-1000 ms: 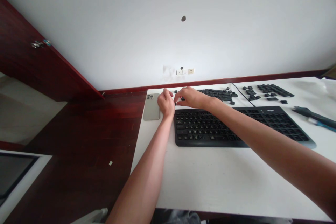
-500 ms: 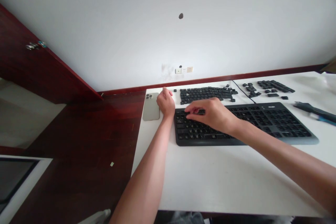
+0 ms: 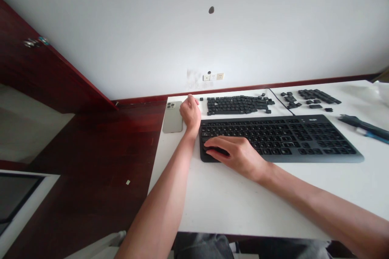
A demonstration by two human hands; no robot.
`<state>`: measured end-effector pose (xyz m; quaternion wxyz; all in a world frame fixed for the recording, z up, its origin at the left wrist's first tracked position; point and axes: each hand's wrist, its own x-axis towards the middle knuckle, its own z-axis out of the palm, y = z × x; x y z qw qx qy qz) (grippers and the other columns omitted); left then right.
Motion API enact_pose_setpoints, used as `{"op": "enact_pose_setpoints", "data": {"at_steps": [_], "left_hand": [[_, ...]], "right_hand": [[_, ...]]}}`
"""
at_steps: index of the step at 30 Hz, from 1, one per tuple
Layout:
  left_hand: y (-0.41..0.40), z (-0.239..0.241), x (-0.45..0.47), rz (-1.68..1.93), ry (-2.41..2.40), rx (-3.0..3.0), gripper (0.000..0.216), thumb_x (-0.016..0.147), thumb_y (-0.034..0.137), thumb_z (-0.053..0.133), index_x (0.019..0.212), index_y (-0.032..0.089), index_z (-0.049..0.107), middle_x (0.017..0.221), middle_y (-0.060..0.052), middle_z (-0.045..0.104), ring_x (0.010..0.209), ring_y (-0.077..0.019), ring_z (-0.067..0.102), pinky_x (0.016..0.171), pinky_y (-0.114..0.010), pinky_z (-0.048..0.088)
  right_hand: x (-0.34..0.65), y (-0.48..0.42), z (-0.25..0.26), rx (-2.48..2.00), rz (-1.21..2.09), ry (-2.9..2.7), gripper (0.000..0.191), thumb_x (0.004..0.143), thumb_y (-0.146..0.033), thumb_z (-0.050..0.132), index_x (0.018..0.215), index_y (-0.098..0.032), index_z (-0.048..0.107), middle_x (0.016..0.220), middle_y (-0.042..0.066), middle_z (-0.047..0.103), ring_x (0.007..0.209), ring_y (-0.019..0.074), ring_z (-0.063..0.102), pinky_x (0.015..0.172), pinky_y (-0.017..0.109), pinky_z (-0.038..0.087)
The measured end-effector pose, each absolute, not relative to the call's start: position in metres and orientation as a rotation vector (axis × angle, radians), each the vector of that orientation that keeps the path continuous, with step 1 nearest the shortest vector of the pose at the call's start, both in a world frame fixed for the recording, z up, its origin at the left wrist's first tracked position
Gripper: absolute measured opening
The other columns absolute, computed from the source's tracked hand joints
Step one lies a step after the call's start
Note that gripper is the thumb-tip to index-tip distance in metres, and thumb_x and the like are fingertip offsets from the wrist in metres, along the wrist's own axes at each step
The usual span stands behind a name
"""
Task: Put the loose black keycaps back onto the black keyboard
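A black keyboard (image 3: 275,158) lies on the white table, with many key positions showing bare sockets. My right hand (image 3: 240,153) is over its lower left corner, thumb and index finger closed around a wide key at the left edge. The keys beneath that hand are partly hidden. My left hand (image 3: 190,112) rests curled on the table beside the keyboard's upper left corner, fingers closed; whatever they may hold is hidden. A grey phone (image 3: 172,119) lies just left of it. Loose black keycaps (image 3: 234,105) are laid in rows behind the keyboard.
More keycaps (image 3: 316,96) lie at the back right, past the keyboard's cable (image 3: 281,103). A dark tool with a blue part (image 3: 366,127) is on the table's right side. Behind the table stands a wall with sockets (image 3: 213,77); a red door (image 3: 45,54) is at the left.
My right hand has moved down and left, from the upper left keys to the lower left edge of the keyboard. The left hand stays curled in place. The view has shifted slightly.
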<state>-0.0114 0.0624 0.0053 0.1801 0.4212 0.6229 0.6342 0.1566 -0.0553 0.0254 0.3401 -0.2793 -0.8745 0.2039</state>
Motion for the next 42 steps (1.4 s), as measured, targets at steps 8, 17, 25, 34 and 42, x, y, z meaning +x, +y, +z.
{"op": "enact_pose_setpoints", "data": {"at_steps": [8,17,25,34,42], "left_hand": [[0.063,0.005,-0.012,1.818,1.752,1.194,0.049,0.103,0.03,0.042,0.055,0.022,0.048,0.057,0.0,0.054,0.057,-0.0163,0.049,0.063,-0.029,0.033],[0.059,0.007,-0.012,1.792,1.751,1.201,0.047,0.102,0.028,0.043,0.056,0.022,0.048,0.055,0.001,0.052,0.055,-0.016,0.048,0.061,-0.03,0.032],[0.059,0.008,-0.012,1.756,1.784,1.206,0.05,0.104,0.032,0.042,0.056,0.022,0.048,0.056,0.0,0.054,0.056,-0.0162,0.049,0.063,-0.029,0.034],[0.059,0.007,-0.012,1.747,1.785,1.21,0.048,0.104,0.03,0.042,0.057,0.022,0.049,0.056,0.0,0.054,0.055,-0.0163,0.049,0.063,-0.029,0.034],[0.059,0.007,-0.011,1.757,1.777,1.225,0.048,0.103,0.03,0.043,0.056,0.022,0.048,0.055,0.001,0.052,0.055,-0.0161,0.047,0.062,-0.03,0.032]], "right_hand": [[0.154,-0.055,0.019,-0.564,0.395,-2.371,0.014,0.101,-0.019,0.062,0.106,-0.016,0.076,0.106,0.009,0.079,0.098,0.0228,0.074,0.082,0.037,0.065],[0.159,-0.056,0.021,-0.581,0.418,-2.394,0.02,0.103,-0.017,0.058,0.108,-0.017,0.077,0.109,0.01,0.077,0.099,0.0222,0.072,0.081,0.038,0.064],[0.157,-0.053,0.019,-0.575,0.518,-2.358,0.016,0.101,-0.018,0.062,0.107,-0.018,0.078,0.104,0.008,0.078,0.095,0.0212,0.071,0.081,0.039,0.064],[0.157,-0.056,0.022,-0.536,0.438,-2.399,0.017,0.102,-0.016,0.059,0.104,-0.016,0.076,0.104,0.009,0.077,0.096,0.0213,0.069,0.079,0.037,0.062],[0.157,-0.06,0.032,-0.515,0.239,-2.562,0.022,0.103,-0.012,0.053,0.105,-0.015,0.074,0.103,0.011,0.075,0.097,0.024,0.068,0.078,0.039,0.061]]}}
